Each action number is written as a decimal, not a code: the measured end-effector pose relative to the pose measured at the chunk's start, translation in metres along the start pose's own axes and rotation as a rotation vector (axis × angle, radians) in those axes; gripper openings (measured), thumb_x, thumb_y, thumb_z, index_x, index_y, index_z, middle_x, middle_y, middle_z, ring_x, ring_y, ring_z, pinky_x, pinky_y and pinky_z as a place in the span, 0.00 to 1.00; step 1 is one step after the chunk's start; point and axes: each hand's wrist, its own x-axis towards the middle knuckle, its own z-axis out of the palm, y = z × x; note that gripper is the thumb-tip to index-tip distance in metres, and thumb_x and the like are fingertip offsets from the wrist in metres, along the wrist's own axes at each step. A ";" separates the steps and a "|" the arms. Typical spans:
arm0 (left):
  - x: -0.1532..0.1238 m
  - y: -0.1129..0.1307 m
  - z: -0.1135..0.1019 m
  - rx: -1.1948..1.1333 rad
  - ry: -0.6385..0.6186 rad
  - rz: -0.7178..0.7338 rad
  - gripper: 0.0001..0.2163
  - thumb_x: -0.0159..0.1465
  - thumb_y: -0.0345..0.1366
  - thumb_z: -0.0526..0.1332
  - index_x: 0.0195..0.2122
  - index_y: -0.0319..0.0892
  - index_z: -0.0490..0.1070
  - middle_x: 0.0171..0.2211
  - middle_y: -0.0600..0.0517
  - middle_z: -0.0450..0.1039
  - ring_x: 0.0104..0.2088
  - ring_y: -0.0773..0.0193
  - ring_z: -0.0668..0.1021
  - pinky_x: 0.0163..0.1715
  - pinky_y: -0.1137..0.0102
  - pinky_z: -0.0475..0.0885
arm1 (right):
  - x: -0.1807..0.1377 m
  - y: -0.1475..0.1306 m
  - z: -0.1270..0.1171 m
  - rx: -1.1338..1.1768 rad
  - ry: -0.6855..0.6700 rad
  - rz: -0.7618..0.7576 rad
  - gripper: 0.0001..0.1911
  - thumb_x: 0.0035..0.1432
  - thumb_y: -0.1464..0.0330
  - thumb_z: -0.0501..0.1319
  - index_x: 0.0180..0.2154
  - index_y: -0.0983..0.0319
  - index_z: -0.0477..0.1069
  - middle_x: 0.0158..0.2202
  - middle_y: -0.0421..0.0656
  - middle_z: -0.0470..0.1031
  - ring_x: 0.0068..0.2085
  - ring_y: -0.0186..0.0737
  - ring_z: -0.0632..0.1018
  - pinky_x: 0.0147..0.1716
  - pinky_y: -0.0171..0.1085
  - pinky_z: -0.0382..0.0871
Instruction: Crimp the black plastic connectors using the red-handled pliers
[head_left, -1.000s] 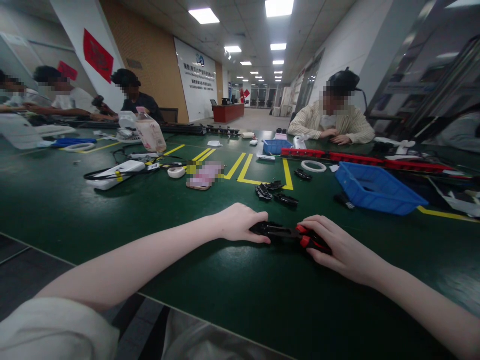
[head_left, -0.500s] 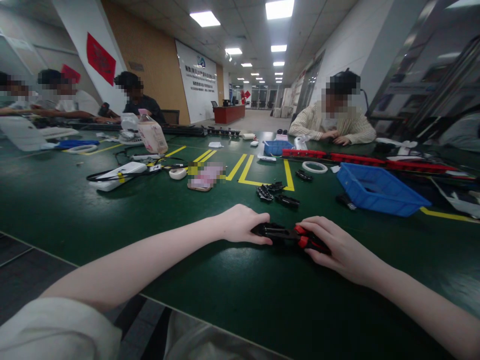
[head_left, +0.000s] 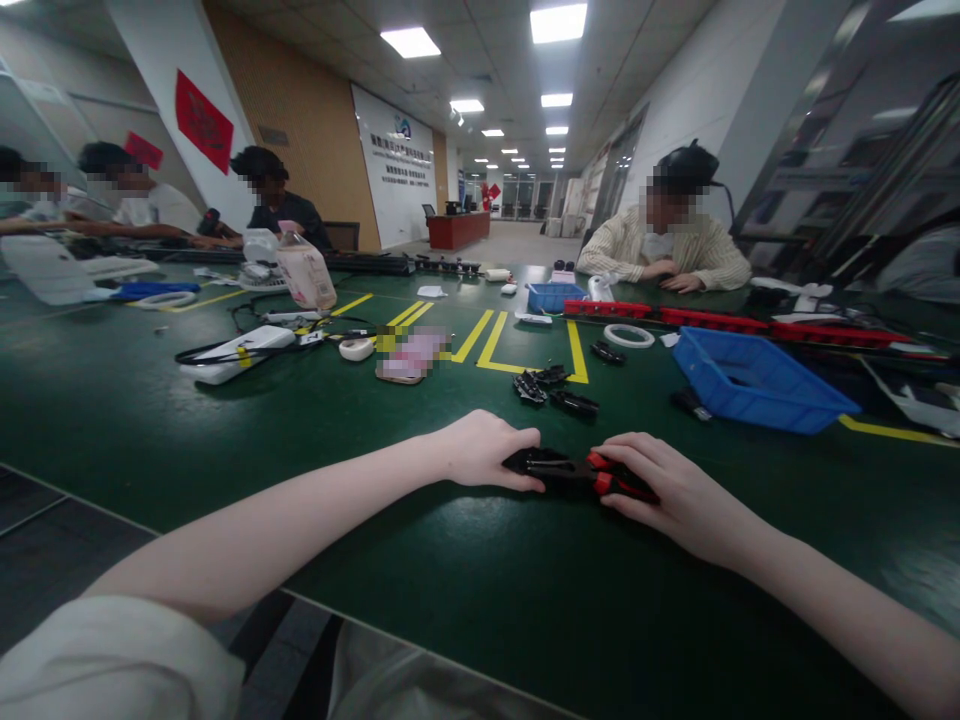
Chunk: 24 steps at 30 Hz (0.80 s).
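Note:
A black plastic part with red clips (head_left: 571, 470) lies on the green table (head_left: 450, 560) between my two hands. My left hand (head_left: 480, 450) is closed around its black left end, thumb along the near side. My right hand (head_left: 667, 495) grips the right end, fingers curled over the red clips. A few loose black parts (head_left: 555, 388) lie just beyond on the table, near a yellow floor-tape outline (head_left: 525, 350).
A blue bin (head_left: 757, 380) stands at the right, with a long red and black rail (head_left: 720, 318) behind it. A white tape ring (head_left: 628, 334), a smaller blue tray (head_left: 553, 294), cables and a white device (head_left: 232, 352) lie further off. Several people sit around the table.
Both hands have stayed on the black and red part, shifting only very slightly. The view has drifted a little.

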 end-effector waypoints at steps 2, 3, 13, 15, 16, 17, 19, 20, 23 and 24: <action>0.000 0.000 0.000 0.001 -0.006 -0.003 0.19 0.64 0.55 0.56 0.39 0.43 0.65 0.25 0.54 0.73 0.25 0.62 0.76 0.20 0.73 0.56 | -0.001 -0.001 0.000 0.011 0.001 0.006 0.20 0.61 0.57 0.56 0.52 0.58 0.65 0.50 0.49 0.71 0.49 0.47 0.73 0.48 0.50 0.71; 0.000 0.000 0.000 0.003 -0.009 -0.005 0.19 0.64 0.55 0.56 0.39 0.43 0.65 0.25 0.54 0.73 0.25 0.61 0.76 0.20 0.73 0.56 | -0.001 -0.001 0.000 0.016 0.007 0.006 0.20 0.61 0.57 0.56 0.52 0.58 0.65 0.49 0.49 0.71 0.49 0.47 0.73 0.48 0.49 0.72; 0.000 -0.001 -0.001 -0.012 -0.016 0.009 0.18 0.64 0.55 0.55 0.39 0.43 0.65 0.26 0.54 0.73 0.24 0.62 0.76 0.20 0.73 0.56 | 0.002 -0.002 0.001 0.029 0.021 0.015 0.19 0.62 0.56 0.55 0.51 0.58 0.66 0.48 0.49 0.71 0.47 0.47 0.74 0.47 0.49 0.72; 0.000 -0.001 -0.001 -0.009 -0.015 0.017 0.18 0.64 0.55 0.55 0.39 0.43 0.64 0.25 0.54 0.73 0.24 0.62 0.75 0.20 0.73 0.56 | 0.002 -0.003 0.000 0.013 0.024 0.004 0.19 0.62 0.57 0.55 0.50 0.59 0.66 0.48 0.49 0.72 0.46 0.47 0.74 0.46 0.49 0.72; -0.001 -0.001 -0.001 -0.006 -0.015 0.020 0.18 0.64 0.55 0.55 0.39 0.43 0.64 0.25 0.54 0.73 0.24 0.62 0.75 0.20 0.73 0.56 | 0.002 -0.003 0.000 0.005 0.027 -0.002 0.19 0.62 0.57 0.55 0.50 0.59 0.66 0.47 0.50 0.72 0.46 0.47 0.74 0.46 0.49 0.72; -0.001 -0.001 -0.001 -0.002 -0.015 0.023 0.18 0.64 0.55 0.55 0.39 0.43 0.64 0.25 0.54 0.73 0.24 0.62 0.75 0.20 0.73 0.56 | 0.002 -0.003 0.000 -0.003 0.030 -0.009 0.19 0.62 0.57 0.55 0.50 0.59 0.66 0.47 0.50 0.72 0.46 0.47 0.74 0.45 0.49 0.72; -0.001 -0.001 -0.001 0.012 -0.014 0.030 0.18 0.65 0.55 0.55 0.39 0.43 0.64 0.25 0.54 0.73 0.24 0.62 0.75 0.20 0.73 0.56 | 0.001 -0.003 0.001 -0.015 0.043 -0.019 0.19 0.62 0.57 0.55 0.50 0.59 0.66 0.47 0.50 0.72 0.46 0.47 0.74 0.45 0.49 0.72; -0.001 -0.001 -0.001 0.019 -0.014 0.031 0.19 0.65 0.55 0.54 0.39 0.43 0.64 0.25 0.54 0.73 0.24 0.62 0.75 0.20 0.73 0.56 | 0.001 -0.002 0.002 -0.017 0.053 -0.023 0.19 0.62 0.56 0.54 0.51 0.59 0.65 0.47 0.49 0.72 0.46 0.47 0.74 0.45 0.49 0.72; -0.001 -0.001 -0.002 0.027 -0.013 0.032 0.19 0.65 0.55 0.54 0.39 0.43 0.64 0.26 0.53 0.73 0.25 0.61 0.76 0.20 0.72 0.57 | -0.001 -0.001 0.003 -0.012 0.078 -0.020 0.19 0.63 0.57 0.54 0.52 0.58 0.64 0.48 0.49 0.71 0.47 0.47 0.73 0.46 0.49 0.71; -0.001 -0.001 -0.002 0.026 -0.015 0.031 0.19 0.65 0.55 0.54 0.39 0.42 0.65 0.26 0.53 0.73 0.25 0.61 0.76 0.20 0.72 0.57 | -0.002 0.000 0.003 -0.006 0.081 -0.014 0.19 0.63 0.57 0.54 0.52 0.58 0.64 0.49 0.49 0.71 0.48 0.47 0.73 0.47 0.48 0.71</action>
